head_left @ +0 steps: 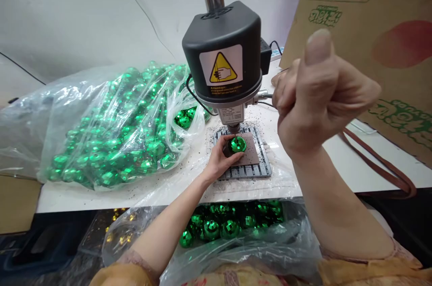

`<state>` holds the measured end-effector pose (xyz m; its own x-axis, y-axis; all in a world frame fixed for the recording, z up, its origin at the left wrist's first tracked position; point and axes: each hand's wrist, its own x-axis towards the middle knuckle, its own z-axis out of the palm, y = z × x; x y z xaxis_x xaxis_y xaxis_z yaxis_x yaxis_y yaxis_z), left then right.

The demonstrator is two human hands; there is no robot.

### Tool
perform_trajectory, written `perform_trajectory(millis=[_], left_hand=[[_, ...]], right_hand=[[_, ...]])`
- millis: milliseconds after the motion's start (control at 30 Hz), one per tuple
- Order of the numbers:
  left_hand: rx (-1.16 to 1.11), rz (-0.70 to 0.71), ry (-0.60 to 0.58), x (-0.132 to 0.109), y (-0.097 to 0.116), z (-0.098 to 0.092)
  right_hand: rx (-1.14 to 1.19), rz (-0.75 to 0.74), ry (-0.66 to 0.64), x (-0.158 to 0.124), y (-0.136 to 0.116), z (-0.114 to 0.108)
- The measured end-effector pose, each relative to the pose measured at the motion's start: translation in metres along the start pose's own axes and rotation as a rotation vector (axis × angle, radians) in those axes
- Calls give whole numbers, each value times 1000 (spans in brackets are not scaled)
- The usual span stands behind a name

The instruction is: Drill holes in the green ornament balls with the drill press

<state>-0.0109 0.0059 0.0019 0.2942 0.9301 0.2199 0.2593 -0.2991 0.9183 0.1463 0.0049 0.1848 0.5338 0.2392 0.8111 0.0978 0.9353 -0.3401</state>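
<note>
Under the chuck of a black bench drill press (222, 52), a shiny green faceted ball (238, 144) rests on the machine's slotted base plate (249, 170). My left hand (221, 156) curls its thumb and fingers around the ball from the left. My right hand (313, 97) is raised to the right of the drill head, its fingers wrapped around the feed lever (267, 96), of which only a short metal stretch near the head shows. The grip end of the lever is hidden by the hand.
A clear plastic bag (114, 128) full of green balls lies left on the white table (81, 198). Another open bag of green balls (231, 227) is below the front edge. A cardboard box (367, 43) stands right, with a brown strap (378, 164) beside it. Dark shavings surround the base.
</note>
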Motion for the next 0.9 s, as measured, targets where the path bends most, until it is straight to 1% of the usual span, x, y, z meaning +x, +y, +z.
perform_trajectory(millis=[133, 333, 500, 633, 733, 800, 900], left_hand=[[-16, 0, -2, -1, -2, 1], [-15, 15, -4, 0, -3, 1], [-45, 31, 9, -1, -4, 3], [-52, 35, 16, -1, -4, 3], [-43, 30, 3, -1, -5, 3], [-43, 23, -6, -1, -6, 3], [-47, 24, -6, -1, -6, 3]], right_hand=[[-43, 7, 1, -11, -2, -8], [-126, 12, -24, -18, -4, -18], [-231, -18, 29, -22, -2, -18], [-317, -49, 104, -24, 1, -18], [-366, -16, 87, -28, 3, -25], [-316, -42, 48, -31, 6, -30], [-158, -165, -4, -36, 11, -34]])
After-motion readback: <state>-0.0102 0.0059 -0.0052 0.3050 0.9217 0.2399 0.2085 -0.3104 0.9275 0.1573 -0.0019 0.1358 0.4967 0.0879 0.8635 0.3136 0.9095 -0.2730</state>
